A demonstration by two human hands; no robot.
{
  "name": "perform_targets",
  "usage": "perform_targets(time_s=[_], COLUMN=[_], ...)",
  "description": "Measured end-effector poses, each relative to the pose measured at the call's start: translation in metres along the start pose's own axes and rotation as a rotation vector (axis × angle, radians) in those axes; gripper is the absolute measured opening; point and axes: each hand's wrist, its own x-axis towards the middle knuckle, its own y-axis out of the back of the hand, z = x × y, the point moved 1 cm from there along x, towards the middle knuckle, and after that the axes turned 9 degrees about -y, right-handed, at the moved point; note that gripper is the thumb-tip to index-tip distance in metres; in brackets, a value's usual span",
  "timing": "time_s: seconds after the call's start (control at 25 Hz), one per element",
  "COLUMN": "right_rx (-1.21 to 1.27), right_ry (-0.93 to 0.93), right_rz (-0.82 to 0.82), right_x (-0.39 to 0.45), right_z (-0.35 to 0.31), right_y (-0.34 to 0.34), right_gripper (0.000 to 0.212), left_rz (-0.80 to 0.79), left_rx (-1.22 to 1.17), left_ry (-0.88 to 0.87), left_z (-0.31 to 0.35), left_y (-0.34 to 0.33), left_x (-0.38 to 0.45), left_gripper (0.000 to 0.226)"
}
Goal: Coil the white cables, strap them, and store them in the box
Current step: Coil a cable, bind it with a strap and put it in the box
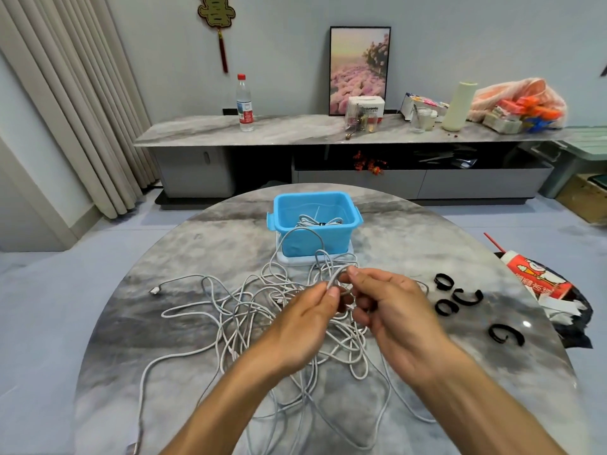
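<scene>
A tangle of white cables [249, 310] sprawls over the middle of the round marble table [164, 323]. My left hand [305, 320] and my right hand [391, 310] meet above the tangle, both pinching a small loop of white cable [338, 277] between thumb and fingers. Behind the hands stands an open blue box [315, 221] on its pale lid, with a strapped white cable [315, 221] inside and another cable trailing over its front rim. Several black straps [460, 298] lie curled on the table to the right of my right hand.
A red-and-white cup with a straw [538, 277] and black wrapping lie at the table's right edge. Beyond the table is a long low marble cabinet [295, 129] carrying a water bottle [245, 105], a picture frame and bags.
</scene>
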Motion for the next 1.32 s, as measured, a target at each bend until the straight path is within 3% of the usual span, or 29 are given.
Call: perform_targets(time_s=[0.08,0.28,0.36,0.56,0.72,0.88,1.04,1.24,1.32], right_rx=[0.152,0.363,0.268,-0.424,-0.432,-0.393,-0.650,-0.902,-0.777], right_ry=[0.026,0.090,0.109,0.247,0.331,0.403,0.503,0.385,0.209], right_rz=[0.061,0.082,0.071,0.005,-0.031,-0.069,-0.052,-0.074,-0.187], right_x=[-0.002,-0.013,-0.014,-0.012,-0.009,-0.007,-0.001,0.006,0.006], right_z=[0.007,0.007,0.004,-0.025,-0.026,-0.022,-0.019,-0.023,-0.023], right_y=[-0.010,-0.020,-0.017,0.005,0.012,0.012,0.010,0.020,0.023], right_gripper=[0.009,0.022,0.022,0.046,0.051,0.044,0.025,0.012,0.013], left_rz=[0.018,0.061,0.011,-0.117,-0.242,-0.208,-0.118,-0.072,-0.095], left_rx=[-0.015,-0.177,-0.101,-0.120,-0.131,-0.102,0.011,0.167,0.157], left_ry=[-0.034,-0.063,-0.061,0.059,0.014,-0.023,-0.066,-0.175,-0.189], left_z=[-0.001,0.003,0.004,0.011,0.020,0.018,0.008,0.002,0.002], left_y=[-0.007,-0.014,-0.012,0.009,0.009,0.009,0.013,0.010,0.011], left_x=[0.002,0.003,-0.001,-0.005,-0.012,-0.013,-0.012,-0.010,-0.009], left_gripper=[0.039,0.041,0.043,0.044,0.041,0.045,0.042,0.047,0.046])
